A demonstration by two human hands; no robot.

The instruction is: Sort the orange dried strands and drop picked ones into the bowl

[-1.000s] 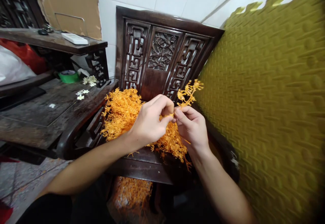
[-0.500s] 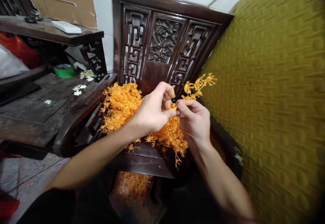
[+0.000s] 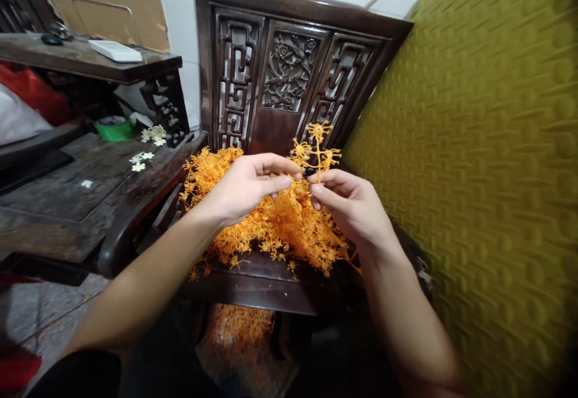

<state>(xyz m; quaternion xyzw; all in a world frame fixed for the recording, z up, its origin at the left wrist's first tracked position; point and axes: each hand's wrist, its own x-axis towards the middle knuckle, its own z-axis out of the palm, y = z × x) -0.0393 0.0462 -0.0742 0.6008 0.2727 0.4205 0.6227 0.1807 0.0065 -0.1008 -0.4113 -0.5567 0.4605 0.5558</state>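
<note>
Between thumb and fingers, my right hand [image 3: 350, 199] pinches the thin stem of an orange plastic flower sprig [image 3: 318, 152]. The sprig stands upright, its spidery tips spread above the fingertips. My left hand [image 3: 253, 184] is just left of it, thumb and fingers apart, with nothing visible between them. Its fingertips are close to the sprig; whether they touch it I cannot tell. Below and behind both hands a heap of orange plastic sprigs [image 3: 289, 223] covers the seat of a dark carved wooden chair [image 3: 271, 292].
A yellow textured foam mat [image 3: 487, 163] stands along the right side. On the dark wooden table [image 3: 49, 217] at left are green tape [image 3: 115, 128] and small pale flowers [image 3: 153, 135]. More orange pieces [image 3: 241, 326] lie beneath the seat. A white device [image 3: 115, 50] rests on the raised shelf.
My left hand has drawn back slightly left, its fingers straighter. The sprig in my right hand has turned from leaning right to upright.
</note>
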